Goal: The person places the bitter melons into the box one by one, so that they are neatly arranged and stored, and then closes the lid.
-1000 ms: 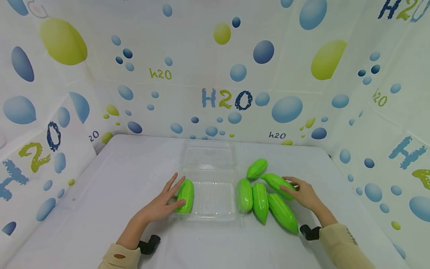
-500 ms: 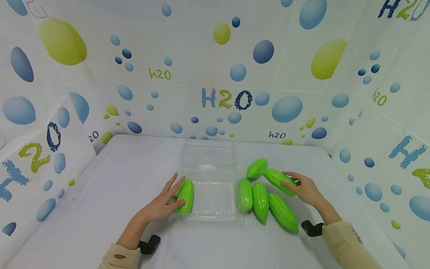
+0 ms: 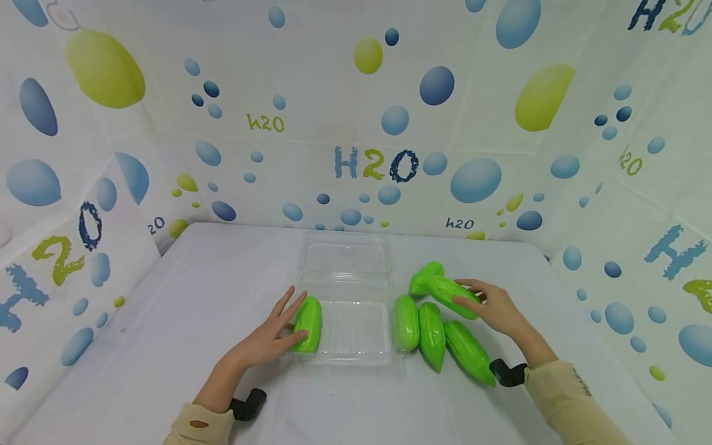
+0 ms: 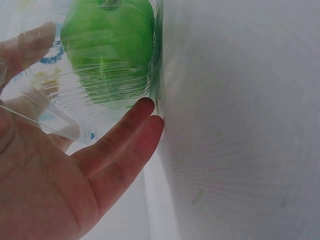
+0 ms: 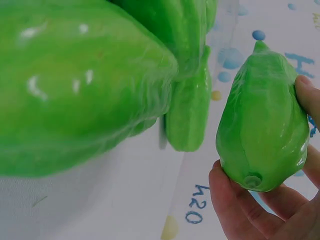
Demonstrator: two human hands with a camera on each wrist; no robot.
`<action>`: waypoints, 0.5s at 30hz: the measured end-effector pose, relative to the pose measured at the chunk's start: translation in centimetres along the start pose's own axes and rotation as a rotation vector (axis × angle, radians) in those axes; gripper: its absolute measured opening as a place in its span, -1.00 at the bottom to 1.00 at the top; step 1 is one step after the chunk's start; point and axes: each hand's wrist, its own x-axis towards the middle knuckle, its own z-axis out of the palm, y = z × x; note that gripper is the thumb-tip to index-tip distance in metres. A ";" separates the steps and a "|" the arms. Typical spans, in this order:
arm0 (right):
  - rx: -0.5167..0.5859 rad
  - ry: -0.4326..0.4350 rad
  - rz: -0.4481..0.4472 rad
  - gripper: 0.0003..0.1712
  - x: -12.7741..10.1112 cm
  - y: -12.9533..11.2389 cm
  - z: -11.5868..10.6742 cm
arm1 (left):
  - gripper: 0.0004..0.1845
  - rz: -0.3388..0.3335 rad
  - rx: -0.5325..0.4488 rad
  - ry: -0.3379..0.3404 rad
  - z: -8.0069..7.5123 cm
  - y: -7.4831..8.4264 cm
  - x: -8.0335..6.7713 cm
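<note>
My left hand (image 3: 266, 339) is at the left side of a clear plastic clamshell box (image 3: 356, 327), its fingers spread and mostly straight against the box wall. Beside them, a green ridged gourd-like fruit (image 3: 311, 324) lies in the box's left part, seen through the plastic in the left wrist view. My right hand (image 3: 495, 307) holds another green gourd-like fruit (image 3: 447, 296) between thumb and fingers. In the right wrist view, the held fruit (image 5: 262, 125) shows its stubby end towards the camera. In the head view its far end overlaps a shorter-looking fruit (image 3: 423, 277).
Three more green fruits (image 3: 431, 337) lie side by side right of the box, the leftmost close to its wall. The box lid (image 3: 346, 256) lies folded back behind. White cloth covers the table, and printed curtains (image 3: 289, 80) stand around it. Black wrist cameras (image 3: 248, 405) hang below both wrists.
My right hand first shifted the held fruit slightly up and right, then moved left with it, so it now overlaps the rear fruit. The left hand and box have stayed put.
</note>
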 end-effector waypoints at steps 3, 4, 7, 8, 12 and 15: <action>0.001 -0.008 0.001 -0.40 0.2 -0.1 0.3 | -0.21 0.000 -0.006 -0.003 0.0 0.0 0.0; 0.003 -0.011 0.000 -0.40 0.3 -0.1 0.4 | -0.21 0.001 -0.007 -0.004 0.0 -0.1 0.0; 0.005 -0.017 -0.004 -0.39 0.4 -0.5 0.6 | -0.20 0.001 -0.009 -0.004 0.1 -0.1 0.1; 0.005 -0.019 -0.008 -0.39 0.5 -0.6 0.6 | -0.20 0.001 -0.007 -0.004 0.1 -0.2 0.1; 0.004 -0.024 -0.020 -0.39 0.7 -1.3 0.9 | -0.20 0.003 -0.006 -0.004 0.1 -0.3 0.1; 0.011 -0.028 -0.030 -0.40 0.8 -1.7 1.1 | -0.20 0.004 -0.007 -0.002 0.1 -0.2 0.0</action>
